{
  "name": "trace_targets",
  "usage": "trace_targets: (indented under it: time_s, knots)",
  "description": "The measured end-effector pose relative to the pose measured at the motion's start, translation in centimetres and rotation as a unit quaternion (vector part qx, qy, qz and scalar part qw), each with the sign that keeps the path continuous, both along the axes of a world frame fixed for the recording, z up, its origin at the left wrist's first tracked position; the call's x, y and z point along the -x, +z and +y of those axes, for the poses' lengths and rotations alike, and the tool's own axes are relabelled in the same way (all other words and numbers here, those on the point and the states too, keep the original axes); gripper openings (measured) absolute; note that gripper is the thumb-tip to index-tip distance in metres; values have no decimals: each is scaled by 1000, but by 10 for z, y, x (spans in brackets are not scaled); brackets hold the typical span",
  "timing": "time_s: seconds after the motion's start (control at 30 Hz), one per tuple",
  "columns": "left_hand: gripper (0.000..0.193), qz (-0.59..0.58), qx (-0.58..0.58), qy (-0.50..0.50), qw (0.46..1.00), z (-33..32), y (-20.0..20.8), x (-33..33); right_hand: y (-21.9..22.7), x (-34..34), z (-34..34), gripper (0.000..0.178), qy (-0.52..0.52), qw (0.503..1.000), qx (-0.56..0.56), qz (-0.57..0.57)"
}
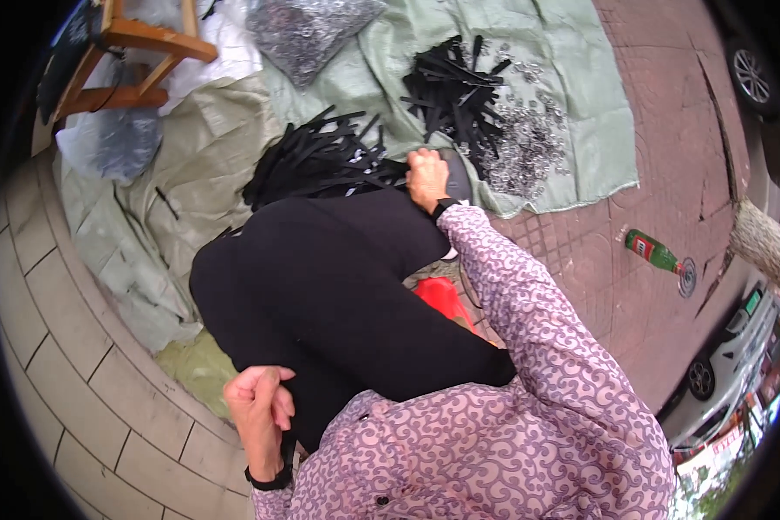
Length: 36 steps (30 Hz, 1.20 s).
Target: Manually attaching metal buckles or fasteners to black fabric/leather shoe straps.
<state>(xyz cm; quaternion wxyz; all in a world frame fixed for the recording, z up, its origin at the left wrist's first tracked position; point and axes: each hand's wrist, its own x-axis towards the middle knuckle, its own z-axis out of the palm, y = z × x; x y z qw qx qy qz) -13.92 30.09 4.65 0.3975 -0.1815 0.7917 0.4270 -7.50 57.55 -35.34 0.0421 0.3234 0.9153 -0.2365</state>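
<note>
Apparently keeping black strips (308, 160) within reach, curling right hand (426, 180) alongside, left hand (260, 399) by trousers (321, 286); unclear whether pinching anything.

Bare green sheet (391, 102) between left strip pile (299, 165) and right strip pile (446, 82): a lane up for the right hand (427, 179). Shoe (457, 178) crowds its right, metal pieces (529, 152) beyond. Bent legs (312, 269) block left hand's (258, 397) straight line to both piles. Bottle (654, 251) well off, right.
</note>
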Motion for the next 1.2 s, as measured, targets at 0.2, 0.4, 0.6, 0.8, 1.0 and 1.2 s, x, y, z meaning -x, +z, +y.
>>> trace_targets:
  time_s: [0.2,0.4,0.6,0.8,1.0,1.2]
  knots:
    - [27,-9,-22,7,1000,1,-10,6,9,-15,23,16,-176,954,85,227]
    - [27,-7,-6,6,1000,7,2,20,-32,-103,103,20,-496,819,207,201]
    - [25,-75,15,30,997,29,20,19,-37,-120,120,46,-306,948,2,81]
    - [27,-86,-38,-22,995,27,18,9,-69,-162,125,46,-376,926,12,19]
    - [31,-32,-60,-33,997,21,26,0,-68,-144,127,48,-400,915,36,49]
    - [26,5,-89,-43,995,19,22,2,-65,-163,143,21,-415,901,31,126]
